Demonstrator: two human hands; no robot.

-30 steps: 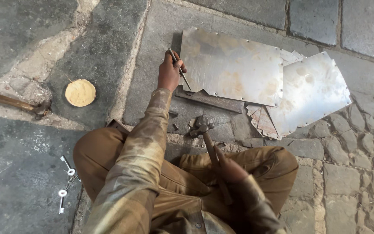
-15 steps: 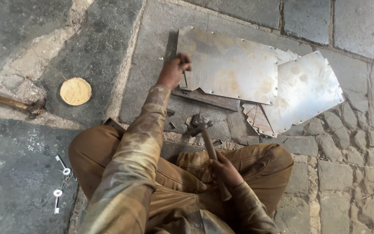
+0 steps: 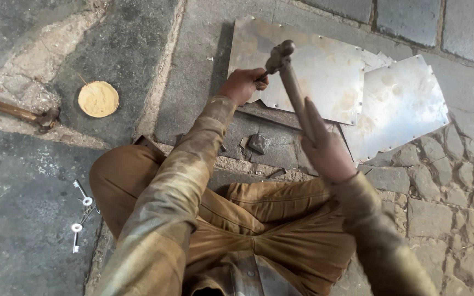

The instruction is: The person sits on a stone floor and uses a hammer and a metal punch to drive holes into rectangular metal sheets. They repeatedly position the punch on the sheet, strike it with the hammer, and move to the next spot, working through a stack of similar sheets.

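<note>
My right hand (image 3: 325, 148) grips the wooden handle of a hammer (image 3: 289, 77), whose metal head is raised over the near edge of a metal sheet (image 3: 308, 68). My left hand (image 3: 242, 85) is closed around a thin punch or chisel at the sheet's lower left edge, right below the hammer head. A second metal sheet (image 3: 399, 104) lies overlapped to the right. Both sheets rest on the stone floor. I sit cross-legged in brown trousers.
A round yellow disc (image 3: 99, 98) lies on the floor at left. Beside it lies another hammer (image 3: 17, 112) with a wooden handle. Keys (image 3: 80, 214) lie near my left knee. A small dark metal piece (image 3: 258, 142) lies in front of my legs.
The hammer has swung up from near my lap to above the sheet's edge. My left hand stays at the sheet's edge with the thin tool.
</note>
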